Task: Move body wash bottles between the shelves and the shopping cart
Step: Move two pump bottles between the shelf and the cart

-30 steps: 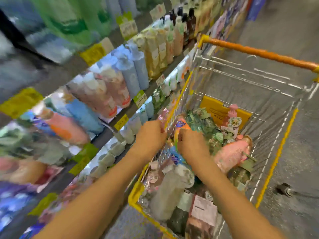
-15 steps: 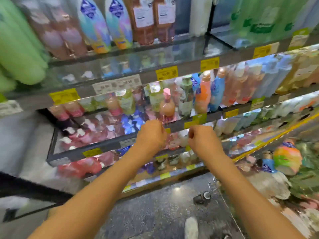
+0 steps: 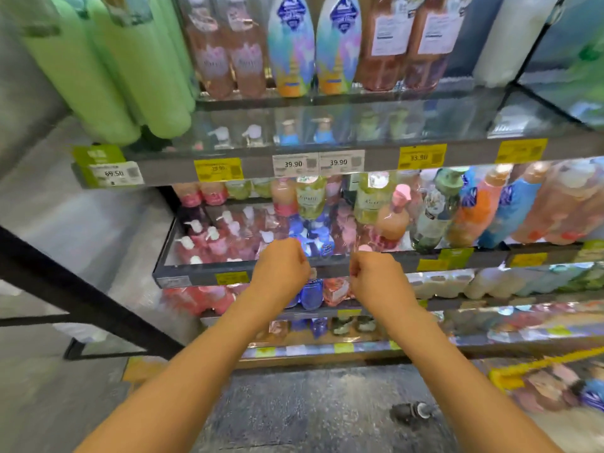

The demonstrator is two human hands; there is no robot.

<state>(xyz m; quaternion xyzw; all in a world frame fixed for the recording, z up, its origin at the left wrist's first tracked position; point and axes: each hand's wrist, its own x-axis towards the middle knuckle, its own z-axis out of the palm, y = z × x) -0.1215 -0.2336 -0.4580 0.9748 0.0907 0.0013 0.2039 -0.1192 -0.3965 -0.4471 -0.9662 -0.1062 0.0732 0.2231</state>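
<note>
Body wash bottles fill the shelves in front of me. The middle shelf [image 3: 202, 273] carries pump bottles lying flat and upright ones such as a peach bottle with a pink pump [image 3: 390, 220]. My left hand [image 3: 281, 269] and my right hand [image 3: 376, 277] hover side by side at this shelf's front edge. Their backs face me and the fingers are curled, with no bottle visible in either. The shopping cart's yellow rim [image 3: 529, 366] shows at the lower right, with several bottles [image 3: 555, 387] inside it.
The top shelf [image 3: 327, 166] holds tall green, pink, blue and amber bottles above price tags. Lower shelves [image 3: 327, 349] hold more packs. A black frame [image 3: 81, 295] slants at the left. A cart wheel [image 3: 411, 411] rests on the dark floor.
The view has swung from the cart to the shelves. Both hands left the cart and now hang with curled fingers before the middle shelf, a little closer to it than half a second ago.
</note>
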